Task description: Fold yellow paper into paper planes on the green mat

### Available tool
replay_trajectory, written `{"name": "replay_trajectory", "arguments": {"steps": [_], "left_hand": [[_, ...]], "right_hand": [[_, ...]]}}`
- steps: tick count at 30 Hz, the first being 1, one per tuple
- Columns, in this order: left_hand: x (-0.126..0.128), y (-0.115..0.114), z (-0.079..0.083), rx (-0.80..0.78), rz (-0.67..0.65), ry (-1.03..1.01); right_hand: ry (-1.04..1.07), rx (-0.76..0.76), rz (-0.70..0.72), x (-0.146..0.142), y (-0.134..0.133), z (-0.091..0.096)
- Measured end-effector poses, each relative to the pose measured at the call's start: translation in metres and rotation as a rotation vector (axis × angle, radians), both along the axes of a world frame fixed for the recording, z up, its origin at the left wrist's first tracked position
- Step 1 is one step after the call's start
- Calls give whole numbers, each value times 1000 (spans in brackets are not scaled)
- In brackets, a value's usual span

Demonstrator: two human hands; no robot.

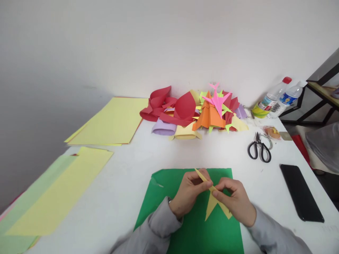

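Both hands pinch a folded piece of yellow paper (212, 204) above a green sheet (196, 236) on the white table. My left hand (191, 190) grips its upper part, where a narrow pointed end sticks out to the upper left. My right hand (235, 199) has thumb and forefinger closed on its middle, touching close to the left fingertips. Two pointed flaps of the paper spread downward below the fingers. Part of the folded paper is hidden behind the hands.
Folded paper shapes (209, 113) are heaped against the wall. Yellow sheets (106, 120) and long paper strips (60, 190) lie at left. Black-handled scissors (259, 148), a black phone (302, 192), a small wrapped item (272, 132) and two plastic bottles (278, 98) are at right.
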State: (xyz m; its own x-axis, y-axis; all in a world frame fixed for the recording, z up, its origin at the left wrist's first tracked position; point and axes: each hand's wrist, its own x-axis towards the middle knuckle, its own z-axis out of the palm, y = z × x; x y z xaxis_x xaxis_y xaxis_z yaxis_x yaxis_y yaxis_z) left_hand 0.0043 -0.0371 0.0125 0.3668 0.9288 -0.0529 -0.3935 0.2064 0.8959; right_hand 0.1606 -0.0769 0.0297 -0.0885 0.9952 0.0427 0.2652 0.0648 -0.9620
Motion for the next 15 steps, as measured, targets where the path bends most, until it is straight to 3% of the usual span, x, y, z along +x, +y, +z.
{"name": "replay_trajectory", "arguments": {"steps": [15], "left_hand": [[0,-1,-3,-104,-85,-33]], "right_hand": [[-32,-22,102,-1,-1,-5]]}}
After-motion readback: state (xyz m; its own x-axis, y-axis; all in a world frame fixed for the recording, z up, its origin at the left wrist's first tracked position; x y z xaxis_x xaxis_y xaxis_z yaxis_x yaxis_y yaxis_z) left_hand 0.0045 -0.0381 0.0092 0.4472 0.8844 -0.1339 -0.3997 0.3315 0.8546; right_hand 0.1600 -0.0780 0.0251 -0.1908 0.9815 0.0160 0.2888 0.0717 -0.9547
